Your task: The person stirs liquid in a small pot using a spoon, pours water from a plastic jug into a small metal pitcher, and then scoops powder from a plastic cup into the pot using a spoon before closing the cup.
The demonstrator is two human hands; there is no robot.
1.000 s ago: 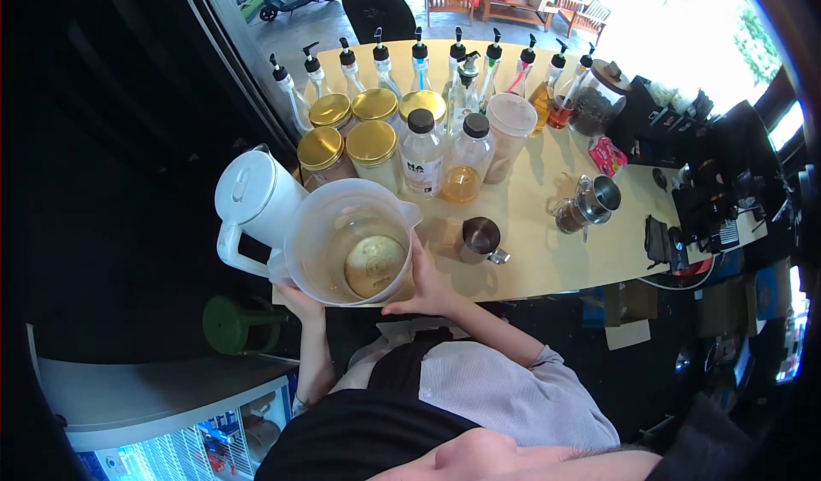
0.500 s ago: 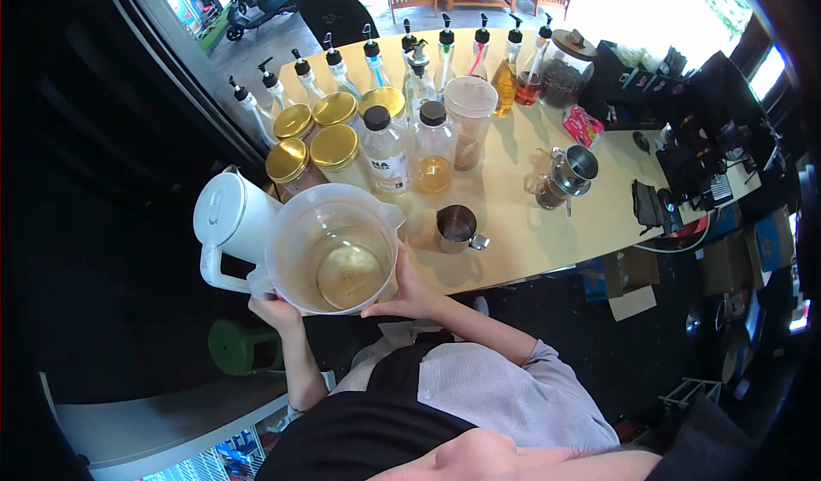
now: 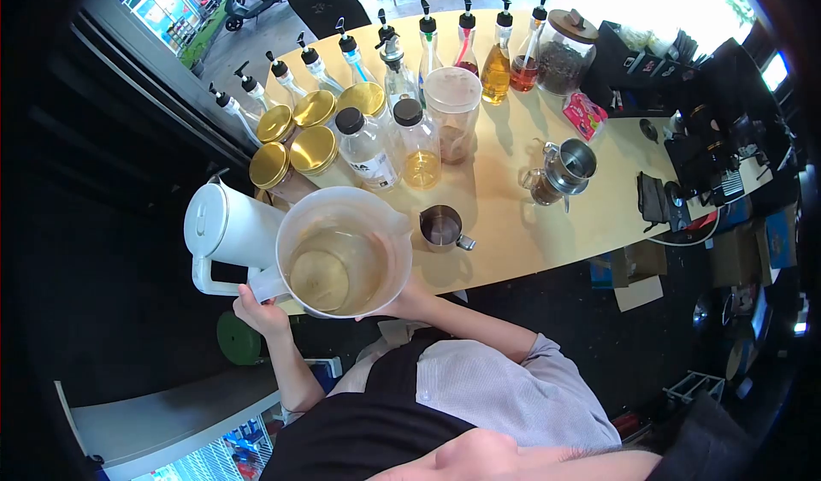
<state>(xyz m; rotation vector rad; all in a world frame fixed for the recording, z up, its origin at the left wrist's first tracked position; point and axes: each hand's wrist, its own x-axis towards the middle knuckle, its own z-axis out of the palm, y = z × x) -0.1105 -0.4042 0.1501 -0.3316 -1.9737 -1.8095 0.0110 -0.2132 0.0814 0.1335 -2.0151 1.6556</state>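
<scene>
A large translucent plastic pitcher [image 3: 385, 263] is in front of me at the table's near edge, its wide mouth facing up toward me. A little pale yellowish tint shows at its bottom; I cannot tell whether that is liquid. My left hand [image 3: 262, 312] is wrapped round its handle. My right hand [image 3: 405, 301] is against its lower right side, the fingers mostly hidden behind it. A white lidded jug [image 3: 244, 220] stands just left of the pitcher. To the right, a small metal milk pitcher [image 3: 442, 229] sits on the table.
Gold-lidded jars [image 3: 314, 149], two black-capped bottles [image 3: 419, 152] and a tall plastic container [image 3: 453, 109] stand behind the pitcher. Several pump bottles [image 3: 496, 66] line the far edge of the table [image 3: 505, 241]. A metal drip filter [image 3: 570, 165] rests on a glass cup at right.
The large pitcher has tilted, so its bottom now shows further left inside the mouth. My left hand has shifted slightly left on the handle, and more of my right hand is hidden.
</scene>
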